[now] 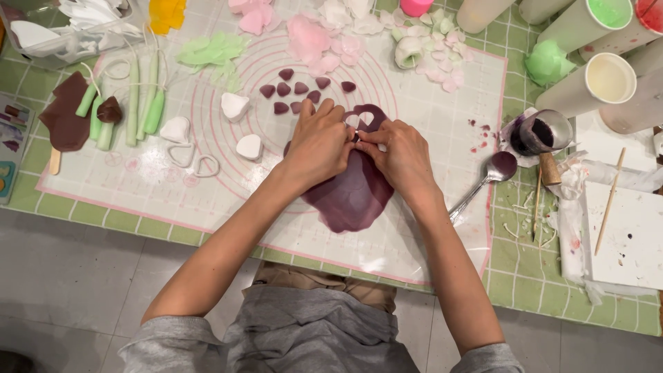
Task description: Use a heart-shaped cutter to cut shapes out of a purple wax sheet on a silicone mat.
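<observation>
Hands, left (319, 144) and right (400, 153), meet fingertip to fingertip, pinching the purple clay sheet (352, 193).

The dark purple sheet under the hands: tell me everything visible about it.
The dark purple sheet looks like soft clay or dough rolled flat, with an uneven rounded outline. It lies on the translucent mat with pink rings. A heart-shaped hole is cut near its top edge. The left hand and right hand press on its upper part, fingertips meeting beside the hole. Small matching heart pieces lie apart above.
</observation>
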